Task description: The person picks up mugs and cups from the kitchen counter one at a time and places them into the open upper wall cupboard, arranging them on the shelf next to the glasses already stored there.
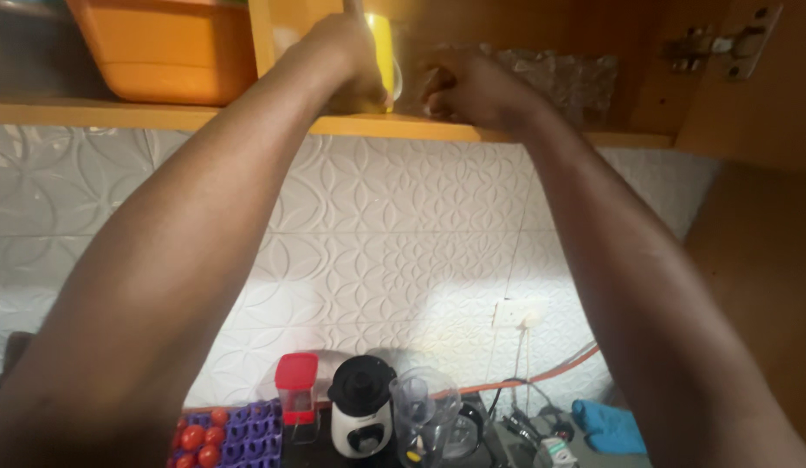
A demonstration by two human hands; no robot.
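Both arms reach up into a wooden cupboard [541,26]. The left hand [346,52] is closed around a yellow cup [384,48] standing on the cupboard shelf [247,120]. The right hand [472,87], curled into a loose fist, touches crinkled clear plastic wrapping [563,78] just beside the cup. An orange tub [165,48] sits further left. Below, a blender base [361,416] stands on the counter.

An orange tub [165,52] sits on the shelf [91,114]. Below, a red-lidded jar [296,394], blender base [361,416], clear jug [424,416], tomatoes [199,440] and blue cloth [609,426].
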